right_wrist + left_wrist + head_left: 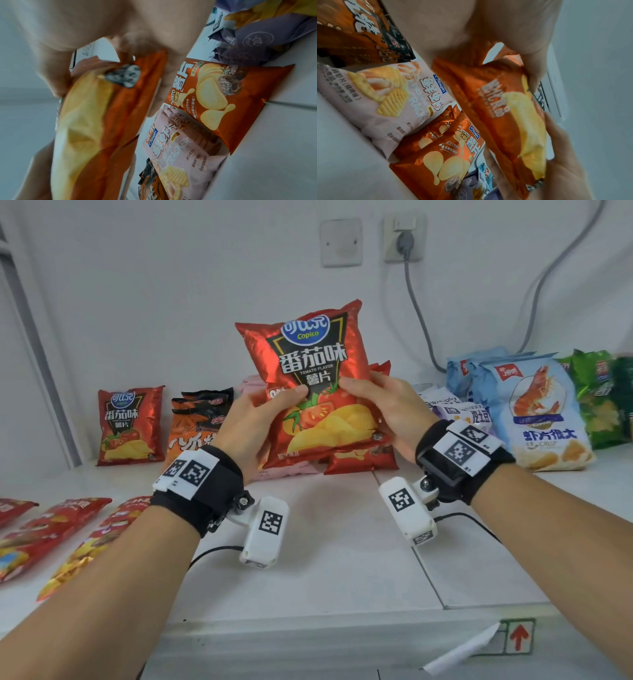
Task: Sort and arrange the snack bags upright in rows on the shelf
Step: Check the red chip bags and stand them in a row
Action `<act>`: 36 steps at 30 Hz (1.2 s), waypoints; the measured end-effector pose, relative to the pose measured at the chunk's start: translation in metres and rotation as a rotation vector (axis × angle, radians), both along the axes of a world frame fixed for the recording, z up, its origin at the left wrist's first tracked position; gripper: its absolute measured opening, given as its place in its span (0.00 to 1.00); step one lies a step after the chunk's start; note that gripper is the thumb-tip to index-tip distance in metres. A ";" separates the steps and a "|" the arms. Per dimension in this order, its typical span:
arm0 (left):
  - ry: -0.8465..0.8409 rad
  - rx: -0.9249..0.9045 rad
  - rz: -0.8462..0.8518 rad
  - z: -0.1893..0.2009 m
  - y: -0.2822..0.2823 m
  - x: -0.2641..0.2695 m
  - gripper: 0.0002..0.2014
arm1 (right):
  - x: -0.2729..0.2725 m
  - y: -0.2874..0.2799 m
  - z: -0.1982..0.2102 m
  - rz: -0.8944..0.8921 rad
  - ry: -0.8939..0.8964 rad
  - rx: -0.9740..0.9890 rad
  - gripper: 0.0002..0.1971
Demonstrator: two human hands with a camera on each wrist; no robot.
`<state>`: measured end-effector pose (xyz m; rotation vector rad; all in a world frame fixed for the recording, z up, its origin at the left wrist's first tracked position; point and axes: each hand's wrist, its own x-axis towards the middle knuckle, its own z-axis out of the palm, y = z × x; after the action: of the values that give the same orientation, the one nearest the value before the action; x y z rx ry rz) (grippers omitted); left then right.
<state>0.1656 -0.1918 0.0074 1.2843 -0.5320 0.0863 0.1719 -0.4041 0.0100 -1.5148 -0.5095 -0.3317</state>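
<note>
I hold a red tomato-flavour chip bag [318,381] upright in the air above the white shelf [325,542]. My left hand [263,419] grips its lower left side and my right hand [380,409] grips its lower right side, thumbs on the front. The wrist views show the same bag [510,115] [96,121] edge-on between both hands. A matching red tomato bag [129,424] stands upright at the back left. Under the held bag lie a red potato chip bag [443,155] [223,101] and a pink prawn cracker bag [385,97] [185,155].
Orange-black bags [195,422] lean beside the standing red one. Blue prawn-chip bags [537,412], green bags [599,398] and purple bags [455,409] crowd the back right. Several red bags [51,532] lie flat at the front left. A grey cable [421,313] hangs from a wall socket.
</note>
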 end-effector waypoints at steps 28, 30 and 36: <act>0.170 0.139 -0.034 0.003 0.006 0.001 0.20 | 0.000 -0.013 0.002 0.112 0.228 -0.102 0.32; 0.129 0.165 0.046 0.003 0.005 0.004 0.18 | 0.004 -0.012 0.002 0.017 0.153 -0.104 0.28; -0.204 0.191 0.065 0.000 0.006 0.008 0.23 | 0.005 -0.017 0.003 -0.164 -0.157 -0.249 0.17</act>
<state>0.1738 -0.1857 0.0077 1.4885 -0.6864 0.2270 0.1770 -0.4210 0.0128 -1.7865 -0.5672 -0.5333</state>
